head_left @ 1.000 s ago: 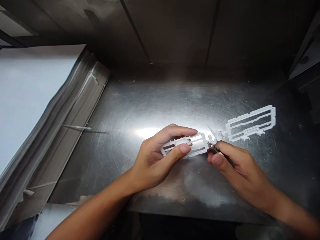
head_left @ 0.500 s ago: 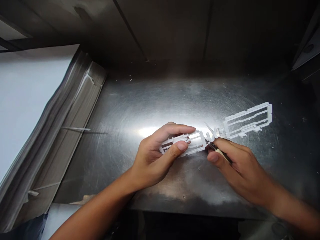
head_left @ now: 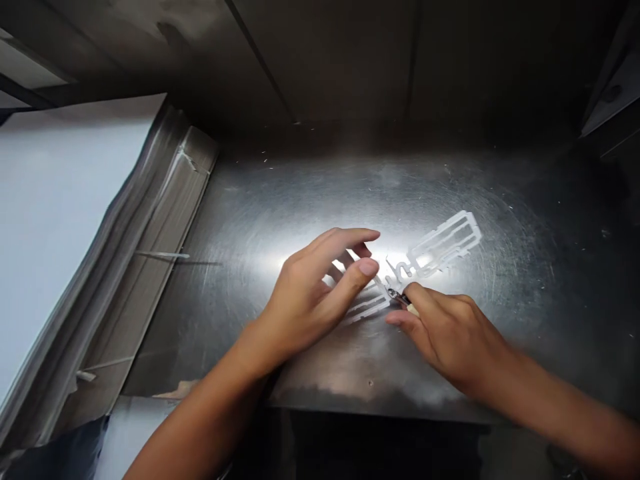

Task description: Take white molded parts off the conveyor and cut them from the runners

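Far to your left lies a white sheet [head_left: 55,220], then a wrapped stack [head_left: 150,220] with a thin pale sliver [head_left: 163,255] resting on its slope; leave all that alone and work on the bright patch of the steel desk [head_left: 300,193]. Your left hand [head_left: 310,300] is grasping the near frame [head_left: 367,305] of the white plastic moulding, thumb and fingers closed over it and bearing it down on the desk, so most of that frame is hidden. Hold it flat and firm, I would judge, because any rocking there will twist the thin joint. Just to the right of your thumb the crooked runner [head_left: 397,270] links it to the far frame [head_left: 445,243], which lies free on the desk, angled up and away to the right. Your right hand [head_left: 450,333] is clenched round a small cutting tool [head_left: 397,294]; only its metal tip shows, touching the moulding where the runner meets the near frame. Whether the tip is biting or merely resting cannot be told. Set the tip close against the frame edge, press squarely, and mind your left thumb, which sits very near the tip.
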`<state>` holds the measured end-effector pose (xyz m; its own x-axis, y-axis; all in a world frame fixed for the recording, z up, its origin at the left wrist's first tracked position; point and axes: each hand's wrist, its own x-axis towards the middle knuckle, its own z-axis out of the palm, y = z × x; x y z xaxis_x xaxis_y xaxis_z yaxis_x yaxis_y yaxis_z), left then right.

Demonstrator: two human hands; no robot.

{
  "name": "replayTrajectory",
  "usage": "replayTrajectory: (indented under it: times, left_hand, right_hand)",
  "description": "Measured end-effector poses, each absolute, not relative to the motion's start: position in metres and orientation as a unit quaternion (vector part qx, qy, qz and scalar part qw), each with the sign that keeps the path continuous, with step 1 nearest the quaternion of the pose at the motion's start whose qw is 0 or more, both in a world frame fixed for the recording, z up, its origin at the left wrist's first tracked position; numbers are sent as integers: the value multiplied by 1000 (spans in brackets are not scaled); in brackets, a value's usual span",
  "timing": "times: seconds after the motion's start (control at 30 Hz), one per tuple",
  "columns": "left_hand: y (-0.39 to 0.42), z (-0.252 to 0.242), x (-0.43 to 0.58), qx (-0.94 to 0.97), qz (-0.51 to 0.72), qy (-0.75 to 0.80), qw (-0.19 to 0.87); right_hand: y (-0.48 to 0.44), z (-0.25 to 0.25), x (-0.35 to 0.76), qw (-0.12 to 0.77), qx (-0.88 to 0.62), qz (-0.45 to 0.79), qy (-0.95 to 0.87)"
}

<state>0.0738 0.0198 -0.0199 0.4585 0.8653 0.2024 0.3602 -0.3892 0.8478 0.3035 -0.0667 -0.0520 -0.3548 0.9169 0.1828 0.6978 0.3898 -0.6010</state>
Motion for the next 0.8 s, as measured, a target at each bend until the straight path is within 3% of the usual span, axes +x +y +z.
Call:
replayTrajectory:
  times: [0.2, 0.33, 0.53, 0.8]
  left_hand:
    - [25, -34, 79, 801, 219, 400, 389]
    - [38, -53, 74, 778, 239, 419, 403]
    - [47, -57, 66, 743, 285, 425, 432]
    - [43, -52, 63, 742, 264, 462, 409]
  right_hand:
    - [-68, -57, 301, 203, -502, 154, -827]
    - [-57, -52, 312, 221, -510, 162, -815]
    - [-43, -53, 332, 301, -604, 45, -737]
    - [-31, -70, 333, 249, -652, 44, -715]
